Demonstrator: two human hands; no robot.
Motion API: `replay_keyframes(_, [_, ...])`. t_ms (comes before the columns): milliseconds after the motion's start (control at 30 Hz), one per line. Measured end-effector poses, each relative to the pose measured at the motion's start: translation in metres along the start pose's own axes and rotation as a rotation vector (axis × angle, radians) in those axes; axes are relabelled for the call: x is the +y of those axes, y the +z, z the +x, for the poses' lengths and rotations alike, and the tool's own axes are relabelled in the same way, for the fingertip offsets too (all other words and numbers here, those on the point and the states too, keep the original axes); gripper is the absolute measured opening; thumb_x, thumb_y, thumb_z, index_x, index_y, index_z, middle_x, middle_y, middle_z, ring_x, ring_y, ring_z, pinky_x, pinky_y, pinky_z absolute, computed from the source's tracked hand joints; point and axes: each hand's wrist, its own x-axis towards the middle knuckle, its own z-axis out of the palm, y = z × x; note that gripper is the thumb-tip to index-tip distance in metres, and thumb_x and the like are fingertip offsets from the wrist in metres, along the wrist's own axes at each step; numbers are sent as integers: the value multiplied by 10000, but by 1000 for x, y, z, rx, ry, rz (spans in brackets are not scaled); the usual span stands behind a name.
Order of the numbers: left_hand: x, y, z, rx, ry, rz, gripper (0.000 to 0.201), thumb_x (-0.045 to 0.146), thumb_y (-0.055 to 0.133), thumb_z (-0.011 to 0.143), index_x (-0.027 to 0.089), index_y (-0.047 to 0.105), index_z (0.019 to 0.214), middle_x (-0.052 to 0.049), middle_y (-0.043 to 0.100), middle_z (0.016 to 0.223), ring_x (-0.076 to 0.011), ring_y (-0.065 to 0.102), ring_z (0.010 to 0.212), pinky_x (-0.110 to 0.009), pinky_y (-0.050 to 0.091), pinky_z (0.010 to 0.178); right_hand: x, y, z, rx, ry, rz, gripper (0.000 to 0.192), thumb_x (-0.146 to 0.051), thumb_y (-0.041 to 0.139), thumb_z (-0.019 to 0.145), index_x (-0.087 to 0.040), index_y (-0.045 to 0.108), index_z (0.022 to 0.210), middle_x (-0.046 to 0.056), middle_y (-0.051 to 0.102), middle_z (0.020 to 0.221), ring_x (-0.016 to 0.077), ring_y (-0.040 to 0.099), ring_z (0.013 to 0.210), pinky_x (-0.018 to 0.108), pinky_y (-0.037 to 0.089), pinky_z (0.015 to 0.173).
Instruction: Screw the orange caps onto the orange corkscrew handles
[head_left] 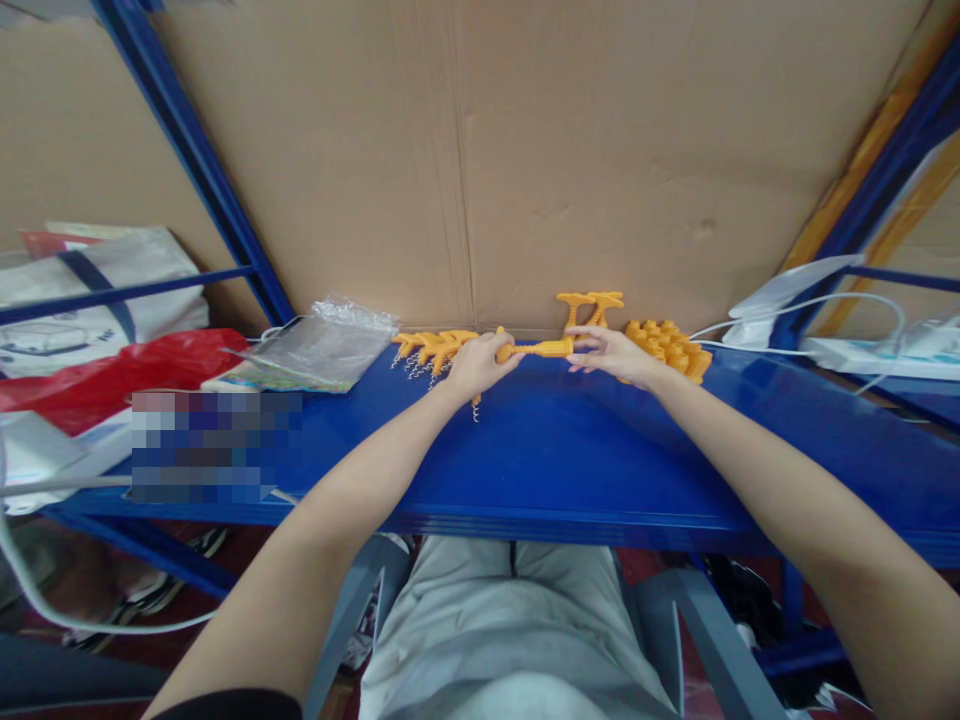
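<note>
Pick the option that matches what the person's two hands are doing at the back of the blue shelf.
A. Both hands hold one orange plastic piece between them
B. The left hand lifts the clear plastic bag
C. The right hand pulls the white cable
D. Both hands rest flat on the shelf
A: the left hand and the right hand grip opposite ends of one orange plastic piece just above the blue shelf, away from the clear plastic bag and the white cable.

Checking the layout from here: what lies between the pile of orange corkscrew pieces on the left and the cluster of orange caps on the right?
In the head view, both hands: left hand and right hand hold one orange assembled piece between the corkscrew pile and caps.
</note>
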Motion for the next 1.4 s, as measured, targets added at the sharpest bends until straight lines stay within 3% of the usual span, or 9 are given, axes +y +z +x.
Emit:
replay_keyframes(233, [-1,1,0,16,28,11,212,393,621,922,205,691,990,-54,727,869,-205,678,812,-292,498,733,3,3,2,22,-24,8,376,-217,828,759,-216,713,1117,59,744,1084,124,719,666,244,604,619])
replay_keyframes(467, [1,-1,-2,8,14,-8,209,386,635,922,194,686,987,-62,725,877,-208,681,817,-298,498,752,-8,6,-5,3,-16,-7,220,-333,817,797,-183,713,921,49,775,879,112,681,618,215,545,589])
replay_keyframes(700, [3,0,-2,16,38,-11,214,387,621,927,197,686,1000,-61,730,888,-205,680,826,-298,503,754,-18,9,-8,-44,43,-11,431,-588,705,865,-184,659,722,68,758,764,131,681,630,243,538,653])
replay_keyframes(1133, [7,-1,-3,14,29,-20,234,414,627,925,199,689,993,-59,717,863,-199,674,801,-304,507,757,-24,16,-8,-50,183,70,565,-628,547,945,-148,643,664,99,693,576,138,641,480,225,475,487])
replay_keyframes(1400, [9,-3,-3,5,28,-12,220,405,628,926,200,685,981,-61,719,869,-210,679,822,-310,508,767,-25,18,-9,-16,237,82,556,-620,525,957,-149,645,688,105,694,569,151,643,477,241,502,494])
